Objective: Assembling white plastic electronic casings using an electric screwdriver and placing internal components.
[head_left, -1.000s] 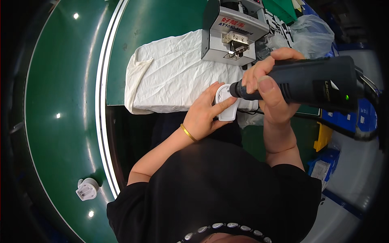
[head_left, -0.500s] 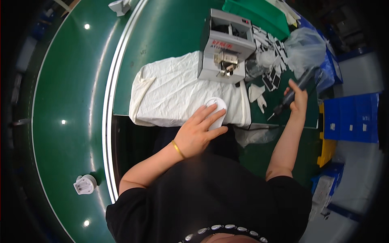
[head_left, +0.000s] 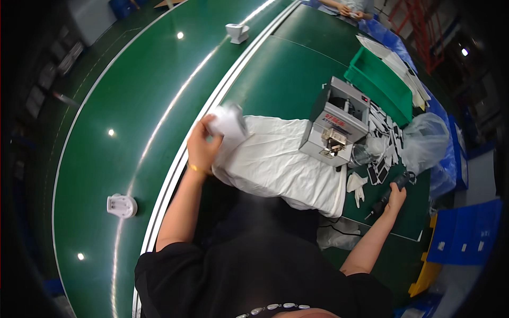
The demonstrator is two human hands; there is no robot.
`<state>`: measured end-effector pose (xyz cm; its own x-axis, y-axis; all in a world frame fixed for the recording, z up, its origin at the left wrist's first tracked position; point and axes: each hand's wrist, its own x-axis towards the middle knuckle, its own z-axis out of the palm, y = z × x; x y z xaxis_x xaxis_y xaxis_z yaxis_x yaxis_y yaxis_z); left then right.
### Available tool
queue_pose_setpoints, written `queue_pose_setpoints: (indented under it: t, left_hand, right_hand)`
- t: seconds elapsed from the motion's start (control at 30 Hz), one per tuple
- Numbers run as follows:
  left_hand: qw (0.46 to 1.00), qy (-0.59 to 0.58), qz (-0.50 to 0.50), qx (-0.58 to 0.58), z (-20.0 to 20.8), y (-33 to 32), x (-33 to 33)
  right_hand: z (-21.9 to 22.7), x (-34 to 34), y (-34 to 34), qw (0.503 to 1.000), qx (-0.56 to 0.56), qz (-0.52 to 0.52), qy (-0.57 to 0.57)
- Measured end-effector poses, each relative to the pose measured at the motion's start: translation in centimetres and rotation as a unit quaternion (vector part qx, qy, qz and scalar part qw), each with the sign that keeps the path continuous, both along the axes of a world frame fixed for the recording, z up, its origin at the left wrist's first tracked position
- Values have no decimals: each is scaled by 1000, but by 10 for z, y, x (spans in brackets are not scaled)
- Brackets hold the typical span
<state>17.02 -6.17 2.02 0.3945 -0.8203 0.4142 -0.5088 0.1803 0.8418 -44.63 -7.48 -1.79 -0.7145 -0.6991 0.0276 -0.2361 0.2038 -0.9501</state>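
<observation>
My left hand (head_left: 203,146) grips a white plastic housing (head_left: 229,126), smeared by motion, over the left end of a folded white cloth (head_left: 281,159). The housing's details are blurred. On the right, my right hand (head_left: 396,199) is wrapped round a black electric screwdriver (head_left: 403,180), its thin bit pointing down toward the table. A grey box-shaped screw feeder (head_left: 330,130) stands at the cloth's far right. Beside the screwdriver lies a white glove-like piece (head_left: 357,186).
White and black small parts (head_left: 383,140) lie heaped right of the feeder, near a green bin (head_left: 382,85) and a clear plastic bag (head_left: 426,142). Left of a white rail, the green belt carries two white housings (head_left: 122,206) (head_left: 237,33). Another person's hands (head_left: 350,10) show far off.
My left hand has lifted the white housing off the cloth's near edge and carried it left. My right hand still holds the screwdriver, now lower. The whole view has shifted.
</observation>
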Motion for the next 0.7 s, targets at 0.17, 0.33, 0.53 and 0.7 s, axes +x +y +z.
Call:
queue_pose_setpoints:
  t: [0.17, 0.33, 0.53, 0.7]
  left_hand:
    - [968, -74, 236, 47, -34, -61, 116]
    - [937, -138, 283, 154, -35, -63, 131]
    - [945, -186, 242, 118, -11, -10, 108]
    - [856, -382, 228, 264, 70, 119, 132]
  right_hand:
    - [-13, -12, -2, 999, -39, 32, 12]
    - [-26, -19, 1, 995, -84, 62, 1]
    - [12, -14, 13, 983, -69, -62, 158]
    - [71, 41, 9, 977, -137, -21, 162]
